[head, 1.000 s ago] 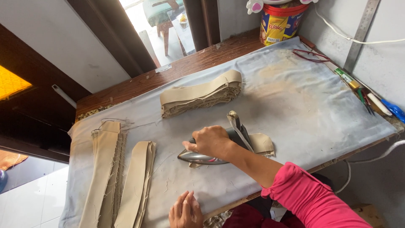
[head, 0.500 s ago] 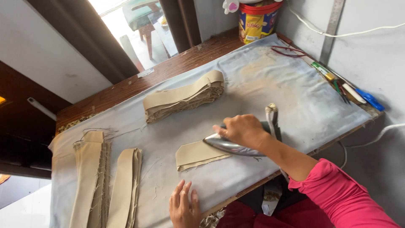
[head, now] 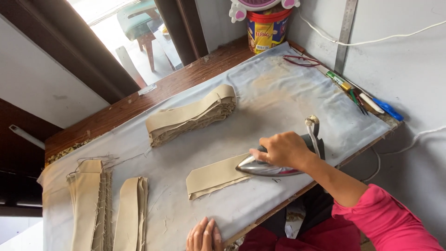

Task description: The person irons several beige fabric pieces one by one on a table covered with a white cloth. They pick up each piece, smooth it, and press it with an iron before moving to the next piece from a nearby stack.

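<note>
My right hand (head: 281, 149) grips the handle of a metal clothes iron (head: 272, 168), whose tip rests on the right end of a beige fabric strip (head: 211, 177) lying flat on the grey padded ironing table (head: 278, 107). My left hand (head: 204, 236) lies flat on the table's near edge, fingers together, holding nothing. It sits below and left of the strip, apart from it.
A thick stack of beige strips (head: 190, 116) lies mid-table. Two more piles (head: 88, 204) (head: 131, 213) lie at the left end. A yellow and red tin (head: 265, 30) stands at the far corner; pens and markers (head: 367, 100) line the right wall, with a cord (head: 409, 139).
The iron has slid right along the beige strip, uncovering most of it. My left hand has stayed at the table's near edge.
</note>
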